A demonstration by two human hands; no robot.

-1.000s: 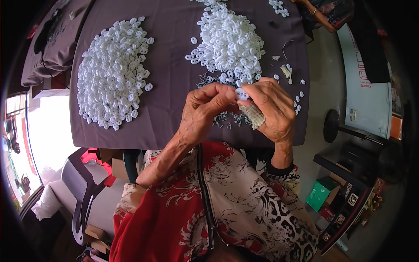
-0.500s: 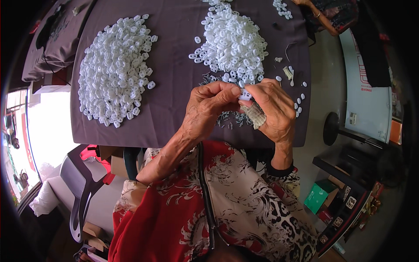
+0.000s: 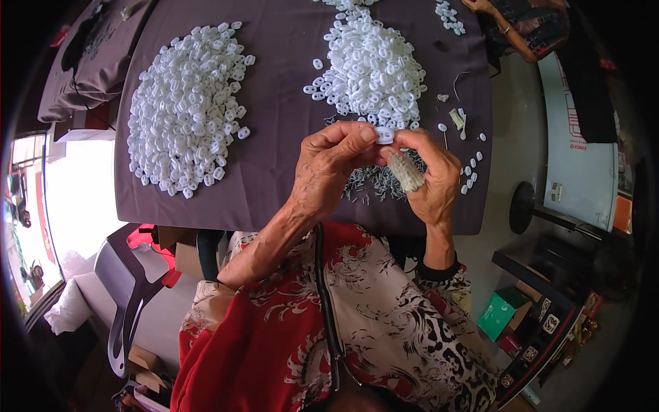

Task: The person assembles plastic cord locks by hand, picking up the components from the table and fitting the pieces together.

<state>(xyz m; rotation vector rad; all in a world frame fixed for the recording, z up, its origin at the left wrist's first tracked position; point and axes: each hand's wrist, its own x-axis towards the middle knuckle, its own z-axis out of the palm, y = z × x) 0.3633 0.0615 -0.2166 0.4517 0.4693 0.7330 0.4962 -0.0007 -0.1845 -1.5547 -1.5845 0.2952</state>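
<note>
Both hands pinch one white piece (image 3: 384, 134) at tabletop (image 3: 281, 123) centre, left hand (image 3: 329, 168) and right hand (image 3: 429, 178) closed on it; judged mid-run, with a large pile (image 3: 185, 110) at 10 o'clock and another pile (image 3: 374, 69) at 12 o'clock.

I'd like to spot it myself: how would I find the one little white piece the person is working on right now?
Start at the dark cloth-covered table with two heaps of white pieces. Come toward the person from the right heap to where both hands meet above the near edge. The white piece is pinched between their fingertips, lifted off the cloth, unlike all the others.
</note>
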